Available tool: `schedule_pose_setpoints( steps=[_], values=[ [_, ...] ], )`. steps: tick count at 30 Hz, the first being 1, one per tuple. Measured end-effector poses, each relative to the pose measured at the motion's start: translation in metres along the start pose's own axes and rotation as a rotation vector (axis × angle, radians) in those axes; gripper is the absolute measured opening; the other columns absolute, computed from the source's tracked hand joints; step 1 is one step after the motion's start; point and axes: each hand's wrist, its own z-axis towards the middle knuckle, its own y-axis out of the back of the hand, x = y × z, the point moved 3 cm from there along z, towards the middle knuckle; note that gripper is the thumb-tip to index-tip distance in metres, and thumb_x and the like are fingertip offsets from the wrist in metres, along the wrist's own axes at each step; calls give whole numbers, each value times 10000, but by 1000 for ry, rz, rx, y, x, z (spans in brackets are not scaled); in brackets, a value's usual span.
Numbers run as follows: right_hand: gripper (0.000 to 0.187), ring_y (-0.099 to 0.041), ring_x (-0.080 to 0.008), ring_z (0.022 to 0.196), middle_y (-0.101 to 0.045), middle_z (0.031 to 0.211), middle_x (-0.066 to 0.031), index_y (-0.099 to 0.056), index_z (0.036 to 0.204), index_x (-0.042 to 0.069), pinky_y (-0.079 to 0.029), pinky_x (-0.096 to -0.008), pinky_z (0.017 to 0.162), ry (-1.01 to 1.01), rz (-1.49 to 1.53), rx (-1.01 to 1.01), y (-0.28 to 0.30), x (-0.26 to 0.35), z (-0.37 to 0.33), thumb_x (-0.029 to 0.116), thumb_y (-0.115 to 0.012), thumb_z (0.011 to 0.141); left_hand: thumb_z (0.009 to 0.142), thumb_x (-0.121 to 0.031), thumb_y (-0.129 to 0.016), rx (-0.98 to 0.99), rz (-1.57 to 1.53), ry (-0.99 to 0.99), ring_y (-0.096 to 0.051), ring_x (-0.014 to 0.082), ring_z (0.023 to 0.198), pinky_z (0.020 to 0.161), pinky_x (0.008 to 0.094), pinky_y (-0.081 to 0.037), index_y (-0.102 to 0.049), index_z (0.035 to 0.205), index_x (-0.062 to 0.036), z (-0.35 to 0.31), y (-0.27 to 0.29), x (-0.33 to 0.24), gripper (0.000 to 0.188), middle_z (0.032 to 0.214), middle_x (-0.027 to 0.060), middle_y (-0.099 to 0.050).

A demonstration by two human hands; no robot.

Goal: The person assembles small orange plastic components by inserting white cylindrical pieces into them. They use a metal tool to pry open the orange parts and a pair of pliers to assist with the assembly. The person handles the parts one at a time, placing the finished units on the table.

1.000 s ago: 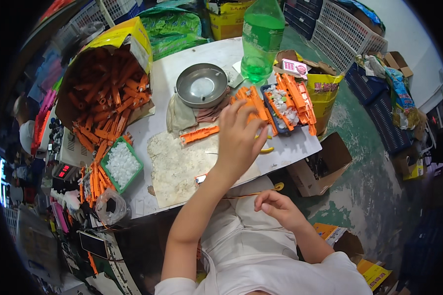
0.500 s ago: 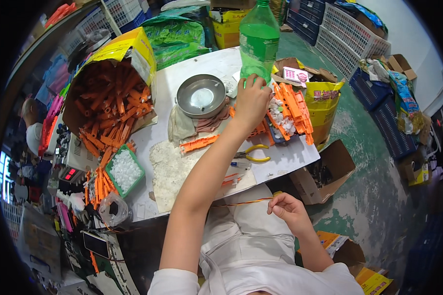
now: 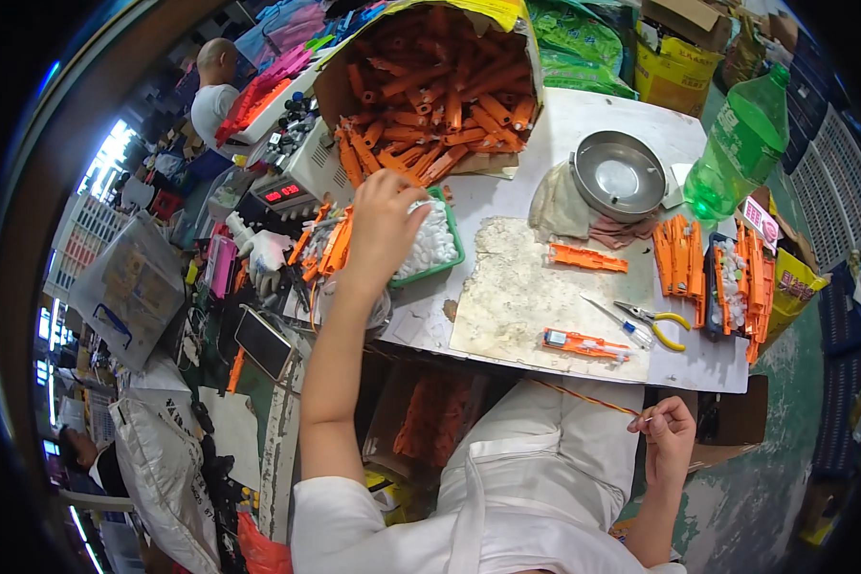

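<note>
My left hand (image 3: 385, 228) reaches over the left side of a green tray (image 3: 460, 251) filled with small white plastic pieces (image 3: 430, 239). Its fingers are bent and apart, with no held thing visible; the tips partly hide the tray's edge. Beside that hand lie loose orange plastic parts (image 3: 335, 251). Over my lap, my right hand (image 3: 670, 435) is closed in a pinch on the end of a twisted red-and-yellow wire (image 3: 593, 400). On the worn mat, near the table's front edge, lies an orange plastic housing (image 3: 584, 344) with small parts set in it; another orange housing (image 3: 588, 258) lies farther back.
Yellow-handled pliers (image 3: 662, 323) and a thin pointed tool (image 3: 622, 323) lie right of the mat. Behind stand a metal bowl (image 3: 620, 177) and a green bottle (image 3: 741, 143). Orange parts (image 3: 679, 263) line the right; a large box (image 3: 440, 96) of them stands far left. Someone (image 3: 215, 96) is beyond.
The view has swung left. My left hand has gone from beside the green bottle to the green tray on the left. My right hand now pinches the wire's end more tightly.
</note>
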Motion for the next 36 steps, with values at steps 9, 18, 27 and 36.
schedule_pose_setpoints(
  steps=[9, 18, 27, 36],
  values=[
    [236, -613, -181, 662, -624, 718, -95, -540, 838, 21, -507, -310, 657, -43, -29, 79, -42, -7, 11, 154, -732, 801, 730, -144, -712, 143, 75, -6, -482, 264, 1092, 948, 405, -361, -691, 811, -45, -14, -9, 32, 129, 958, 57, -588],
    [233, -610, -166, 668, -627, 725, -86, -546, 841, 23, -498, -282, 663, -85, -84, 40, -37, -12, 2, 153, -734, 797, 702, -155, -718, 243, 93, -41, -483, 271, 1094, 964, 401, -349, -676, 765, -36, -5, -13, 31, 141, 971, 65, -594],
    [247, -606, -161, 657, -601, 703, -62, -528, 857, 29, -497, -287, 647, -84, -136, 68, -39, -15, 3, 178, -721, 813, 728, -140, -697, 236, -11, 58, -483, 282, 1091, 952, 405, -356, -650, 814, -41, -12, -14, 39, 139, 972, 82, -586],
    [92, -624, -141, 753, -652, 808, -85, -587, 869, -7, -492, -265, 709, 119, -183, 59, -81, 11, 14, -7, -661, 813, 826, -123, -653, 225, -1316, 357, -520, 170, 1055, 952, 311, -378, -611, 898, -46, -35, -17, -69, 114, 1017, 43, -595]
  ],
)
